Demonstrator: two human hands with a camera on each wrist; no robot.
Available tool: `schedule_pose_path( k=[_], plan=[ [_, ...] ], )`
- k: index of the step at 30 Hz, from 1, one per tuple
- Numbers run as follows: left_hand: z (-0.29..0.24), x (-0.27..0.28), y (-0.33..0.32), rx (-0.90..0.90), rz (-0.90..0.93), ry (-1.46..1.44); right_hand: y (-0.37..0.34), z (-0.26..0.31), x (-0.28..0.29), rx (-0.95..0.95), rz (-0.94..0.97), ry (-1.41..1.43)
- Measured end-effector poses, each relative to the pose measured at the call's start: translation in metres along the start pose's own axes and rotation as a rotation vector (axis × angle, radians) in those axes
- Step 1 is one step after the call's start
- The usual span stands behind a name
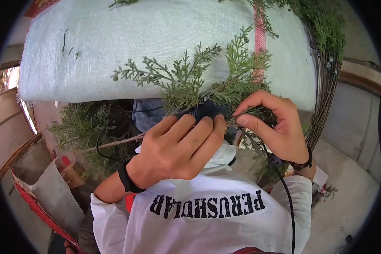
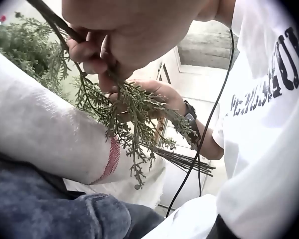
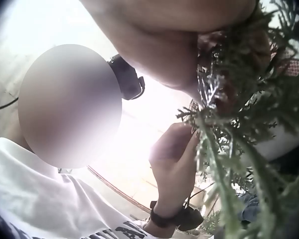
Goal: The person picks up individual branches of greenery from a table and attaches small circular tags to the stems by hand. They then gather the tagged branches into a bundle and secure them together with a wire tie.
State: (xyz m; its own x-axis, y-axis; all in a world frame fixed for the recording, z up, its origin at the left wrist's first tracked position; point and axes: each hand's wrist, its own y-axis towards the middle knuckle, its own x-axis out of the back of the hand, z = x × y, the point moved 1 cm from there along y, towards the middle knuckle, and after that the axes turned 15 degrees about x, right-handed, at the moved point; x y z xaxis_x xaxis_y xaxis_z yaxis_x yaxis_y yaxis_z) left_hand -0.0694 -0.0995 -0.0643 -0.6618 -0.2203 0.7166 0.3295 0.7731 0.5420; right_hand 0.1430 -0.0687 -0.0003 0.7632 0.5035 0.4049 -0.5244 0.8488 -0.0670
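Note:
My left hand (image 1: 178,148) grips the woody stem of a leafy evergreen sprig (image 1: 184,78), its fingers curled over the stem in the head view. The stem's bare end sticks out to the left, below the wrist. Just to the right, my right hand (image 1: 279,122) pinches thin twigs of the greenery between thumb and forefinger. In the left wrist view, the left hand (image 2: 134,40) curls round the stem above hanging green foliage (image 2: 139,114), with the right hand (image 2: 157,94) close behind. Dark, blurred leaves cover the right fingertips in the right wrist view.
A white woven sack (image 1: 93,55) with a red stripe (image 1: 259,42) lies across the front. On its right is a bundle of long-stemmed branches (image 1: 326,93). More greenery (image 1: 82,127) sits below left. A black cable (image 1: 290,199) runs down over the white shirt.

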Motion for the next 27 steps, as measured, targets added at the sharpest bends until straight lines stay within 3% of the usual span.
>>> schedule_pose_path(
  k=[1,5,17,27],
  plan=[
    [-0.001,0.000,-0.001,0.002,0.011,0.005,-0.002,-0.001,-0.002,-0.089,-0.039,0.096],
    [-0.001,-0.002,-0.002,0.011,0.027,0.014,-0.005,-0.003,-0.002,-0.161,-0.046,0.163],
    [0.001,-0.007,-0.005,0.034,0.044,-0.005,-0.008,-0.006,-0.006,-0.207,-0.064,0.142],
    [0.000,-0.010,-0.009,0.023,0.045,-0.003,-0.012,-0.014,-0.012,-0.101,-0.085,0.057]
  ],
)
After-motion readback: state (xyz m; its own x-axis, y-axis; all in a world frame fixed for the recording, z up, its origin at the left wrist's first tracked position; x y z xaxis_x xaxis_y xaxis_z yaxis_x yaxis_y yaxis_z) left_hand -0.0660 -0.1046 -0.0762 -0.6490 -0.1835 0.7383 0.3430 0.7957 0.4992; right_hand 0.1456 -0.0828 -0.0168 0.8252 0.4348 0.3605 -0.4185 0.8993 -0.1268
